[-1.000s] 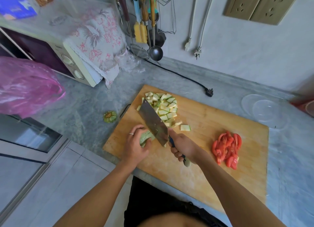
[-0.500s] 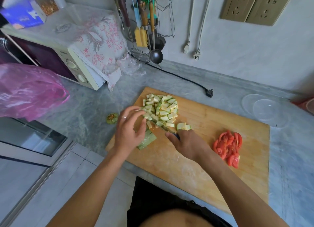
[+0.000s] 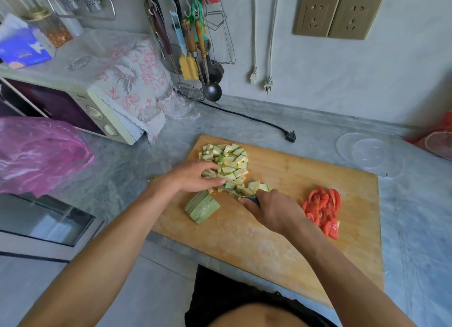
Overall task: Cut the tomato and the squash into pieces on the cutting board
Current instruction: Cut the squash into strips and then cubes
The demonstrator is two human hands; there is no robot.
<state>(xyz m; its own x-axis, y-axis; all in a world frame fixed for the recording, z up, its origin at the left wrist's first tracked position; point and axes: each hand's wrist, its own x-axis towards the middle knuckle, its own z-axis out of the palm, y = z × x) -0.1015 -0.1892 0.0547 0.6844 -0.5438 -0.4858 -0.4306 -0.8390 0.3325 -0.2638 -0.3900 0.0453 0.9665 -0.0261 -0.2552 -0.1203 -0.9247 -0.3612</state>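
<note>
Green squash pieces (image 3: 230, 164) touching left fingers (image 3: 208, 166), outstretched, right fingers (image 3: 247, 200) clenching knife handle (image 3: 253, 200)

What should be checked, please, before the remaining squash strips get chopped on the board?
1. Uncut squash strips lie flat on the cutting board: ok.
2. Left hand off the diced squash pile: not ok, its fingers are in the pile.
3. Right hand grips the knife handle: ok.
4. Blade position: cannot tell, mostly hidden under the pieces.
5. Tomato pieces lie apart from the strips: ok.
</note>
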